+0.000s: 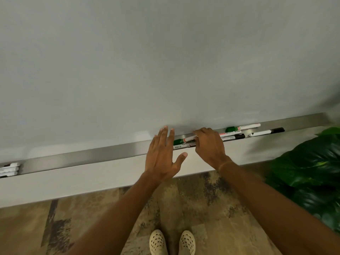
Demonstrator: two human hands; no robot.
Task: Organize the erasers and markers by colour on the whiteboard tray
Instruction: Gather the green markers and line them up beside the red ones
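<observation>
while the right hand (209,144) curls its fingers over a green-capped marker (182,140) near the middle of the whiteboard tray (110,153), the left hand (161,155) hovers just beside it with fingers straight and spread, holding nothing. whether the right grip has truly closed round the marker or only rests on it is hard to tell, though the fingers look bent about the barrel. under that marker lies another barrel (184,145) whose cap colour is hidden.

sorting looks partly done, as a judgement. toward the tray's right end lie a second green marker (242,127), a black-capped marker (266,132) and another black one (233,137), with a red-labelled barrel (230,133) just behind it, greens and blacks mixed together. at the tray's far left end a small stack of white barrels (9,169) sits together, their caps out of view. no eraser can be made out.

what seems left: bringing the two greens together, gathering the blacks, and placing any erasers. a leafy plant (309,168) stands beyond the tray's right end.
</observation>
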